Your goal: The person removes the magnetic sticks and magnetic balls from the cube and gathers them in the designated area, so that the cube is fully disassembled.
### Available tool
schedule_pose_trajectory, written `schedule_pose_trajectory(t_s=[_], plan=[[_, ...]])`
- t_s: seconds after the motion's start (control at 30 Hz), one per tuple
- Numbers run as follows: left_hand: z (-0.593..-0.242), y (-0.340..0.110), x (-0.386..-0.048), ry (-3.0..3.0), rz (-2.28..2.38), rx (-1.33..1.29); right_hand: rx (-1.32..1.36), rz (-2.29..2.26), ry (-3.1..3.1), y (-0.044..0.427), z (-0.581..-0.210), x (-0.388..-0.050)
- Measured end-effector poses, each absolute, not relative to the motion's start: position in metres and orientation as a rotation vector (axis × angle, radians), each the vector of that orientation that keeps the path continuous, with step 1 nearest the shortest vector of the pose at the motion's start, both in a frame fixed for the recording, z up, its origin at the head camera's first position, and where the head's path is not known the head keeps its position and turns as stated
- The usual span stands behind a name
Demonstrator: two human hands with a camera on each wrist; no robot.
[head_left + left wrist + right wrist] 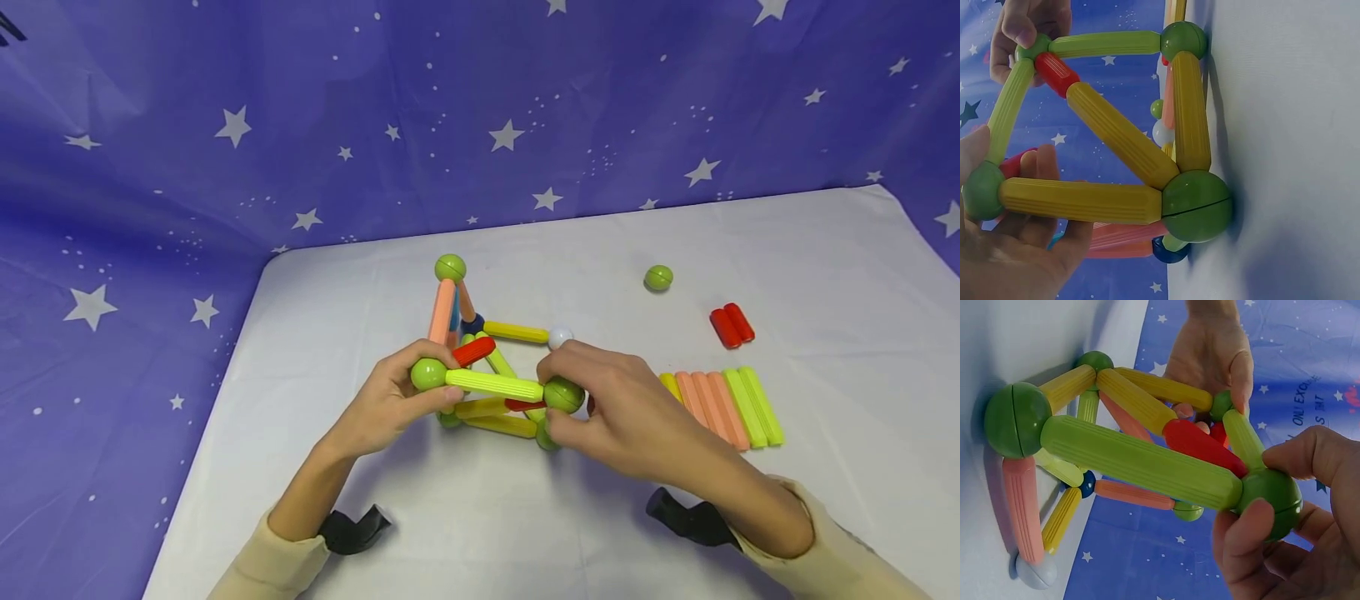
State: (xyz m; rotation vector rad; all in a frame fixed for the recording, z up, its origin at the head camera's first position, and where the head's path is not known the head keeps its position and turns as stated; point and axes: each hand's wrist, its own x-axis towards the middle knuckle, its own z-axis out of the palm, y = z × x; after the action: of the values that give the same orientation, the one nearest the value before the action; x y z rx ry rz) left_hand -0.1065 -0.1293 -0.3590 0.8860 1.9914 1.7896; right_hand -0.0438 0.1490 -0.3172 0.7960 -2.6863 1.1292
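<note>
A magnetic rod-and-ball frame stands on the white table. Along its top near edge runs a light green rod between two green balls. My left hand holds the left green ball, thumb and fingers around it and the rod's end. The right green ball is pinched by my right hand. From that ball a red-and-yellow diagonal slopes to a lower green ball, and another green rod goes down to a bottom ball. Behind, salmon rods meet a high green ball.
Right of the frame lies a row of loose salmon rods, with yellow and green ones beside them. Two short red rods and a single green ball lie farther back. A starry purple cloth hangs behind the table.
</note>
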Motion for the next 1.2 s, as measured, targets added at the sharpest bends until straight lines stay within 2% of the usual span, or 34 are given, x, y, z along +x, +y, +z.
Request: schedule_pose_trajectory(t_s=[1.2], plan=[[-0.361,-0.128,-0.1044,2.009,1.857,0.852,0.708,1.274,-2.553,0.146,-0.3235,-0.0471]])
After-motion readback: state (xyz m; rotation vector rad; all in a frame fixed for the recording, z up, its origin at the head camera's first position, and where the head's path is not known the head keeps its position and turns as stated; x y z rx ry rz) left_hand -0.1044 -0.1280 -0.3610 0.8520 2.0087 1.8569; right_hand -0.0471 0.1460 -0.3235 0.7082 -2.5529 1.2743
